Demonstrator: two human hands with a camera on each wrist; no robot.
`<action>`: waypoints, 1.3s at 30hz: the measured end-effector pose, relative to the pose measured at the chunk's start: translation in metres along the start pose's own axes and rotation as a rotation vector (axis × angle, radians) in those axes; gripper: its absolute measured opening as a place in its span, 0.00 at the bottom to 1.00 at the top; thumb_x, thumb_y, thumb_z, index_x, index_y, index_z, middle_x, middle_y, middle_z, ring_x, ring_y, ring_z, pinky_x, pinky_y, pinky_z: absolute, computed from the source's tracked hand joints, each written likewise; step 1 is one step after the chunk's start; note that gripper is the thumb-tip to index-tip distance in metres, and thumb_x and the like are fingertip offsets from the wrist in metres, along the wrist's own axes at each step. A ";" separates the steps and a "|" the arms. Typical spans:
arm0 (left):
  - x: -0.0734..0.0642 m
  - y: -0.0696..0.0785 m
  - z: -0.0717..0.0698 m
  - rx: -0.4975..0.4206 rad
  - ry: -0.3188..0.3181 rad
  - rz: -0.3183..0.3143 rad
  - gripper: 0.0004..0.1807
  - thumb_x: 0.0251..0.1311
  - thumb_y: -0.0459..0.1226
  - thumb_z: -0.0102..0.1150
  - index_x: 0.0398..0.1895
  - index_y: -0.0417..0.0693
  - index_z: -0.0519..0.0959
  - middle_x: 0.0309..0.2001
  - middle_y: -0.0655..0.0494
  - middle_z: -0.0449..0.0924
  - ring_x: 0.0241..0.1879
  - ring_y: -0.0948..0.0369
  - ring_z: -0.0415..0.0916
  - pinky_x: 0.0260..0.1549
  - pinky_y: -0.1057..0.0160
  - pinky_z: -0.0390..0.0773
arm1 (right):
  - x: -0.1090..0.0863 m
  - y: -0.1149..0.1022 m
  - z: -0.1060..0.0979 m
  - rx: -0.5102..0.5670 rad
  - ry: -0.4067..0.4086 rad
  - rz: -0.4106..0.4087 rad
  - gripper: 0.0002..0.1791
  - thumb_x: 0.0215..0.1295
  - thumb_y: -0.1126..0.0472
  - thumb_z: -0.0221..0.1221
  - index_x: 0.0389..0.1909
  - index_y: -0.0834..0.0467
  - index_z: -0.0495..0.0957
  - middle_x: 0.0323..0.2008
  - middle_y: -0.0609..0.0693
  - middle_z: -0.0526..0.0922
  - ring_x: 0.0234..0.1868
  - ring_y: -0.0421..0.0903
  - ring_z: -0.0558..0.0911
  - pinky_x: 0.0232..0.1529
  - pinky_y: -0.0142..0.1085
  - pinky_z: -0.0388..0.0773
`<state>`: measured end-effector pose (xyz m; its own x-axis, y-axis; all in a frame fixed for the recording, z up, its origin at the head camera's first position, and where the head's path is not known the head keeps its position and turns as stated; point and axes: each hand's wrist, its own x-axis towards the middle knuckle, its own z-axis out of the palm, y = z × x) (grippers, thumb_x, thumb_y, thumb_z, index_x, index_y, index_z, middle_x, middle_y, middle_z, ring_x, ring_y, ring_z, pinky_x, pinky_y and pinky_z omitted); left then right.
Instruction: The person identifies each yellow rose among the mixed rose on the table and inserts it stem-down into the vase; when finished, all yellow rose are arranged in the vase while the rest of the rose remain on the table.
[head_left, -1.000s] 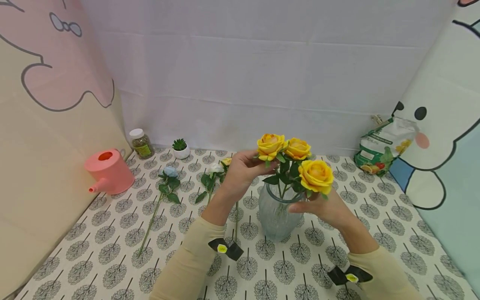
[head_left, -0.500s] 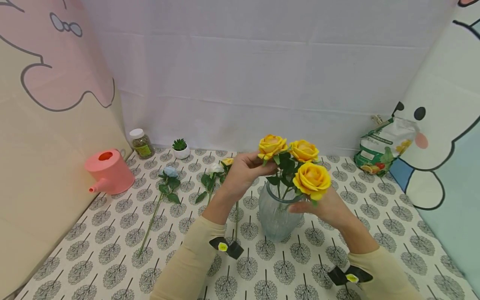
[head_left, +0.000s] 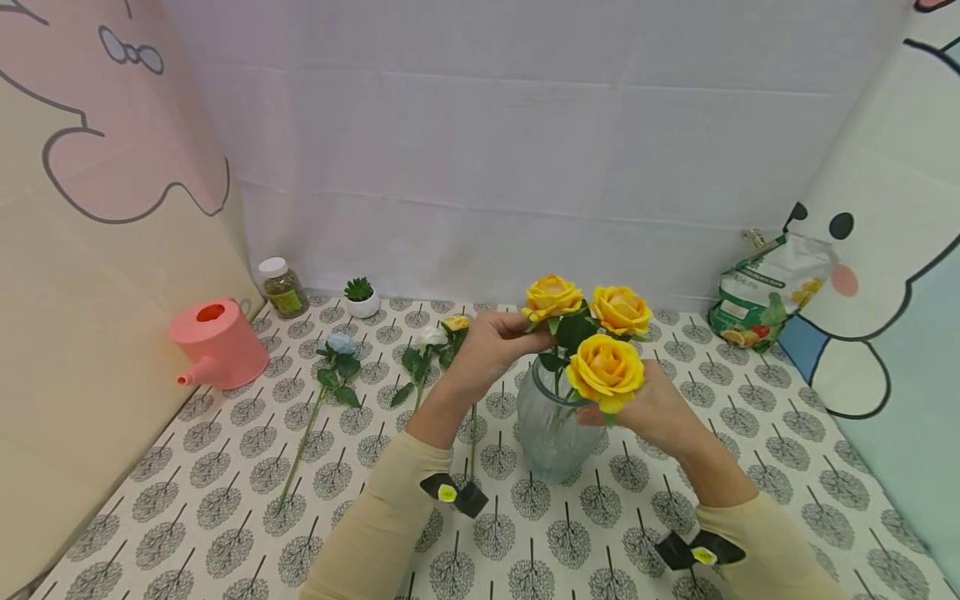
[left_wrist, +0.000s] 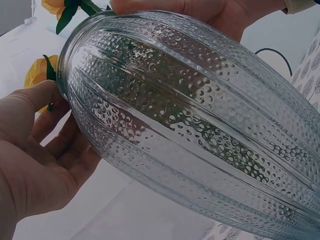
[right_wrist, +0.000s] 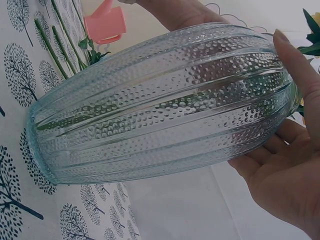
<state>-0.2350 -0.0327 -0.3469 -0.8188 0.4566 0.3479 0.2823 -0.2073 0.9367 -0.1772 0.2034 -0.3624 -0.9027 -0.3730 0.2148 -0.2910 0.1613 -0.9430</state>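
A clear ribbed glass vase [head_left: 558, 433] stands upright on the cloth. Three yellow artificial roses rise from its mouth: a left rose [head_left: 553, 297], a back right rose [head_left: 621, 310] and a front rose [head_left: 606, 371]. Just under the left rose's bloom, my left hand [head_left: 491, 350] pinches it with thumb and fingers, beside the rim. My right hand [head_left: 652, 412] holds the vase near its neck. In the right wrist view its thumb [right_wrist: 300, 65] lies against the glass while the fingers curve round the far side. The front rose hides part of this hand in the head view.
Left of the vase lie a blue rose [head_left: 341, 344], a white rose [head_left: 431, 336] and another yellow rose [head_left: 456, 322]. Farther back are a pink watering can [head_left: 225, 346], a lidded jar [head_left: 285, 292] and a small potted succulent [head_left: 362, 298]. A green-white bag [head_left: 768, 292] stands back right.
The bunch has turned in the vase: the front rose moved left and lower, the back rose right, the left rose slightly right. My left hand shifted slightly right; the right hand stayed put.
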 end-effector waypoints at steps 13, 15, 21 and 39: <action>-0.001 0.006 -0.006 0.034 -0.006 -0.109 0.18 0.62 0.29 0.65 0.56 0.32 0.80 0.52 0.44 0.84 0.52 0.54 0.82 0.56 0.57 0.78 | 0.001 -0.002 0.000 -0.020 0.008 0.009 0.27 0.48 0.70 0.75 0.51 0.66 0.78 0.44 0.54 0.84 0.45 0.48 0.81 0.48 0.37 0.80; -0.002 0.008 -0.008 0.051 -0.007 -0.109 0.17 0.62 0.29 0.66 0.54 0.32 0.82 0.49 0.45 0.85 0.50 0.54 0.82 0.55 0.56 0.79 | 0.002 -0.002 0.000 -0.014 0.002 0.003 0.28 0.47 0.71 0.75 0.51 0.67 0.77 0.45 0.54 0.84 0.45 0.48 0.81 0.48 0.37 0.81; -0.004 0.012 -0.017 0.061 -0.011 -0.094 0.12 0.61 0.29 0.66 0.47 0.30 0.83 0.43 0.47 0.86 0.47 0.54 0.83 0.54 0.55 0.80 | 0.001 -0.001 0.000 -0.021 0.002 0.003 0.29 0.47 0.71 0.75 0.53 0.67 0.77 0.45 0.54 0.84 0.46 0.47 0.82 0.49 0.36 0.80; -0.011 0.011 -0.072 0.571 0.338 -0.188 0.10 0.64 0.35 0.66 0.48 0.45 0.86 0.46 0.51 0.86 0.47 0.55 0.81 0.46 0.54 0.82 | 0.001 -0.001 -0.001 -0.018 -0.011 0.018 0.25 0.47 0.72 0.74 0.49 0.69 0.79 0.42 0.54 0.86 0.45 0.47 0.83 0.47 0.37 0.81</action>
<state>-0.2591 -0.1021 -0.3431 -0.9643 0.1264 0.2327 0.2638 0.3793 0.8869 -0.1784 0.2040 -0.3611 -0.9043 -0.3796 0.1954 -0.2808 0.1842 -0.9419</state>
